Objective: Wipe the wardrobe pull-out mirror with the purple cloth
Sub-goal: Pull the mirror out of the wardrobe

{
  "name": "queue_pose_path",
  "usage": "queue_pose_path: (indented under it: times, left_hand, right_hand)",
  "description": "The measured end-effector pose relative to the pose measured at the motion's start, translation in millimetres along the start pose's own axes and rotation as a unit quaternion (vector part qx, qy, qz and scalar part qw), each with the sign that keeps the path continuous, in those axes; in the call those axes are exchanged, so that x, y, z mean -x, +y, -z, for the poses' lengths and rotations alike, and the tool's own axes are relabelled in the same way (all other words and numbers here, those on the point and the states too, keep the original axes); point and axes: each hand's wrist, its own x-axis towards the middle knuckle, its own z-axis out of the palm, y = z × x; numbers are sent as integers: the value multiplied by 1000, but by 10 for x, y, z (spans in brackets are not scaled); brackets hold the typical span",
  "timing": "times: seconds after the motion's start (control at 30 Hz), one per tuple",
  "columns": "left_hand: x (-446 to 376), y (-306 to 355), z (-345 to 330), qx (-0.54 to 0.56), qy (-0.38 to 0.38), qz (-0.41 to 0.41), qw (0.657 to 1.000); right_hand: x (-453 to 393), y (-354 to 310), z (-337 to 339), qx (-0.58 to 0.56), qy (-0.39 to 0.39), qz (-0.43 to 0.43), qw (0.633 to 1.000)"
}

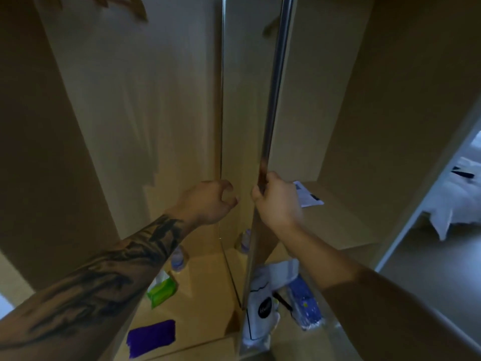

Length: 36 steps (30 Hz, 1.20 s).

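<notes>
The pull-out mirror [242,142] stands almost edge-on in the middle of the wardrobe, with a metal front edge. My right hand [276,201] grips that metal edge at about waist height. My left hand [208,201] hovers just left of the mirror's face, fingers half curled with a gap to the thumb, holding nothing. The purple cloth [151,337] lies flat on the wardrobe's bottom shelf, far below both hands.
A green wipes pack [162,290] and a water bottle [178,259] stand on the lower shelf left of the mirror. A white bag [260,306] and a blue packet [305,300] lie to its right. A paper [308,195] rests on the right shelf. A doorway [442,194] opens at the right.
</notes>
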Motion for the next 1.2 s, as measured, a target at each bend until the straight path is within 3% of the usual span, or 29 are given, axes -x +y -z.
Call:
queue_pose_path:
  times: [0.37, 0.63, 0.83, 1.2]
  left_hand:
    - [204, 284, 56, 41, -3, 17, 999]
    - [262, 602, 97, 28, 39, 35, 998]
    - [308, 682, 86, 42, 59, 45, 996]
    - [420, 552, 187, 9, 125, 137, 983]
  right_hand:
    - [401, 294, 371, -49, -39, 21, 998]
    - [438, 760, 764, -1, -64, 65, 996]
    - [143, 1181, 918, 61, -40, 67, 995]
    - [-305, 1552, 861, -1, -64, 78, 995]
